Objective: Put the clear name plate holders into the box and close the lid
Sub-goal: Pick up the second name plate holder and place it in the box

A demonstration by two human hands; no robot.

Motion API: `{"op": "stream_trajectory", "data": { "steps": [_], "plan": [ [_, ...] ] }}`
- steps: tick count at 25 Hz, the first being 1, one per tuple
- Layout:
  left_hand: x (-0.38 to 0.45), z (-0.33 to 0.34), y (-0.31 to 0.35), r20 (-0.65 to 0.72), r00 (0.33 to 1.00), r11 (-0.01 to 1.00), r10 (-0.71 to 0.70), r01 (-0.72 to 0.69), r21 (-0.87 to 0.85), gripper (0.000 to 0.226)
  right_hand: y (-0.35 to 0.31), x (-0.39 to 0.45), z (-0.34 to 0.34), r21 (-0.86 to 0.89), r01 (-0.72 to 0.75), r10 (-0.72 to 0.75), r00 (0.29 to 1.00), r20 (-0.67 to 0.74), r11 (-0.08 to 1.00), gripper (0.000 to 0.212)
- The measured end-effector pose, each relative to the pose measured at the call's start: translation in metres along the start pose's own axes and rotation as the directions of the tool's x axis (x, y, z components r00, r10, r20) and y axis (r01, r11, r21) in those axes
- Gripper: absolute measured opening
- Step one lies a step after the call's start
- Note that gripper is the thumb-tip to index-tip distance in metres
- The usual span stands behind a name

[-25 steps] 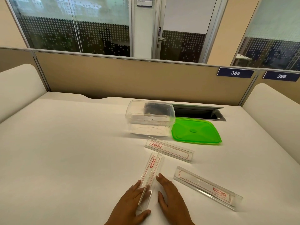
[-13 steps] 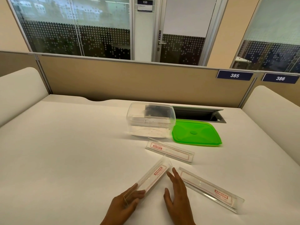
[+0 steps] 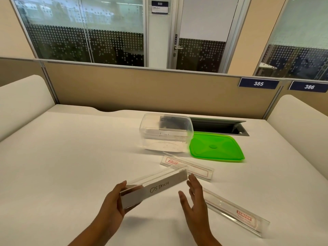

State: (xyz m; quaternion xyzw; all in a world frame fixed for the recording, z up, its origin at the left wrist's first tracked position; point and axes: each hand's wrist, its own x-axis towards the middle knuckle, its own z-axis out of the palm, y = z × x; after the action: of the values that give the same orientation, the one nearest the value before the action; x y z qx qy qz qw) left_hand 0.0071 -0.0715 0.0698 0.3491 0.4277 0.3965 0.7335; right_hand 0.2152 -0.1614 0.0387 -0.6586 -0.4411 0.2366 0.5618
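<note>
My left hand (image 3: 113, 203) grips the near end of a clear name plate holder (image 3: 156, 187), lifted off the table, with a card reading OSTRICH facing me. My right hand (image 3: 195, 201) hovers open just right of it, fingers straight, touching nothing. Two more holders lie flat: one (image 3: 188, 166) in front of the box, another (image 3: 234, 213) to the right of my right hand. The clear box (image 3: 147, 128) stands open farther back, with one holder inside it. Its green lid (image 3: 215, 146) lies on the table to the box's right.
A dark cable slot (image 3: 220, 126) is sunk into the white desk behind the lid. A beige partition (image 3: 142, 89) closes the back, and padded white side panels (image 3: 21, 98) flank the desk.
My left hand has lifted the holder off the table and turned it so the OSTRICH card faces me. My right hand rose from the table and let go.
</note>
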Motion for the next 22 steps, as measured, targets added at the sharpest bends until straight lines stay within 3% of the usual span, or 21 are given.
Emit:
{"op": "stream_trajectory", "data": {
  "steps": [4,12,17,22],
  "plan": [
    [0.009,0.012,0.017,-0.014,1.0,0.996,-0.022,0.021,-0.087,0.038,-0.017,0.021,-0.004,0.016,0.045,-0.044,0.998,-0.053,0.999,0.053],
    [0.032,0.028,0.056,-0.023,0.999,0.998,-0.031,0.033,0.056,0.054,-0.037,0.061,-0.021,0.041,-0.017,0.022,0.991,-0.13,0.999,0.028],
    [0.041,0.039,0.063,-0.021,0.999,0.998,-0.038,0.039,0.049,0.057,-0.045,0.075,-0.026,0.092,-0.034,0.047,0.987,-0.152,0.995,0.02],
    [0.05,0.045,0.072,-0.081,0.995,0.997,-0.051,0.055,0.056,0.055,-0.047,0.093,-0.03,0.143,-0.102,0.119,0.986,-0.12,0.984,0.025]
  ]
}}
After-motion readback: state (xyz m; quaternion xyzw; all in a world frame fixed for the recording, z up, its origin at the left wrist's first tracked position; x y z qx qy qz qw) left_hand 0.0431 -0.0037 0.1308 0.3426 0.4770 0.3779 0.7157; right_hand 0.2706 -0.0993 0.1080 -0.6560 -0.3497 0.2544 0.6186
